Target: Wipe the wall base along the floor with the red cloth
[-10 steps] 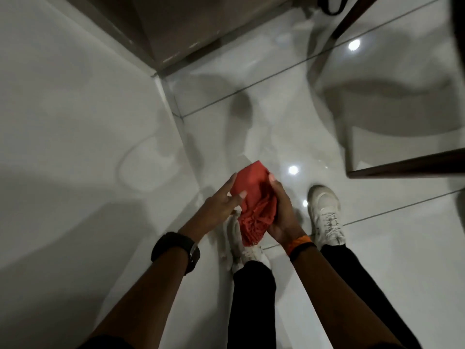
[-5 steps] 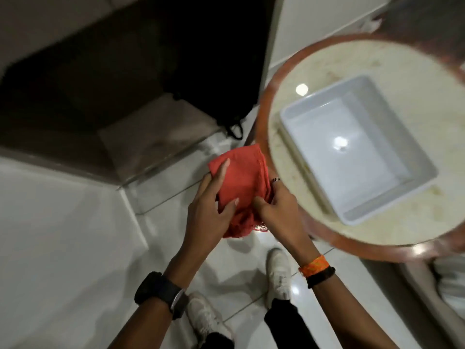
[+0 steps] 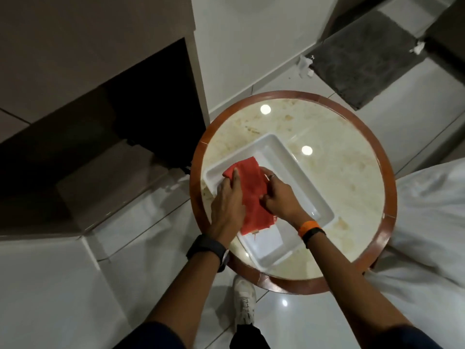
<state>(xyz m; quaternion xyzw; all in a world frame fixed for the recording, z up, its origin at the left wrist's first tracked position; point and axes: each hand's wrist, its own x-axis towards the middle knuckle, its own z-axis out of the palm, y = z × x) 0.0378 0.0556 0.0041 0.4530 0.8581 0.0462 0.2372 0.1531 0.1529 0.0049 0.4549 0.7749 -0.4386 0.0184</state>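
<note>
The red cloth (image 3: pixel 253 195) is folded and held over a white rectangular tray (image 3: pixel 297 182). My left hand (image 3: pixel 227 202) grips its left edge, thumb on top. My right hand (image 3: pixel 280 197) pinches its right edge; a ring shows on one finger. Whether the cloth touches the tray's bottom I cannot tell. The wall base (image 3: pixel 91 250) runs along the glossy white floor (image 3: pixel 151 238) at the left, well away from both hands.
The tray rests on a round marble-topped table with a red-brown rim (image 3: pixel 387 222). A dark recess (image 3: pixel 141 122) opens at the left. White bedding (image 3: pixel 427 222) lies at the right, a grey mat (image 3: pixel 364 59) at the upper right. My white shoe (image 3: pixel 245 302) stands below the table.
The view has swung up from the floor and wall base to the table. Both hands have carried the red cloth to the right, over the white tray.
</note>
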